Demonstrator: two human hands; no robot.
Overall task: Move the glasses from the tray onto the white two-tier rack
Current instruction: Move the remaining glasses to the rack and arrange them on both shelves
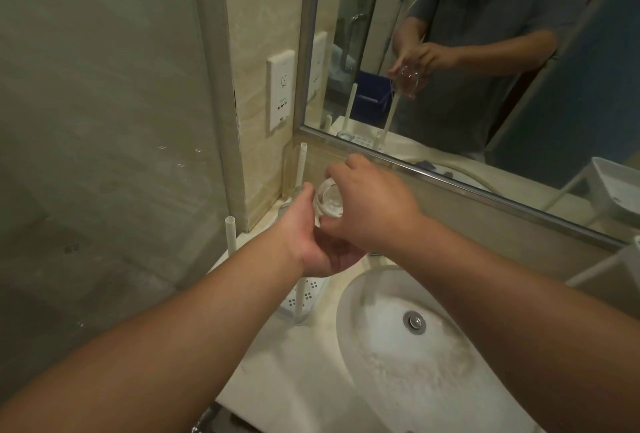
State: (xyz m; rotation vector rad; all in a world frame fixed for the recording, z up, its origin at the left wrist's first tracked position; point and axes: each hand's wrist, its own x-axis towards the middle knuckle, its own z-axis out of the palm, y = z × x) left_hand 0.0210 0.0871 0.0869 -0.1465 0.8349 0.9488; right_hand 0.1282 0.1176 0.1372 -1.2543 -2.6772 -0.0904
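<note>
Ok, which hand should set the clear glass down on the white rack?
Left, probably. The left hand cups the clear drinking glass from below, on the side nearer the white perforated rack. The right hand reaches across from the sink side.

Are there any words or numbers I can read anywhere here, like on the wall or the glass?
No words or numbers can be read.
Wall socket plate: small dark marks and symbols, too blurred to read.
Glass held in both hands: no label shows.
White rack: only patterns of holes, no writing.
</note>
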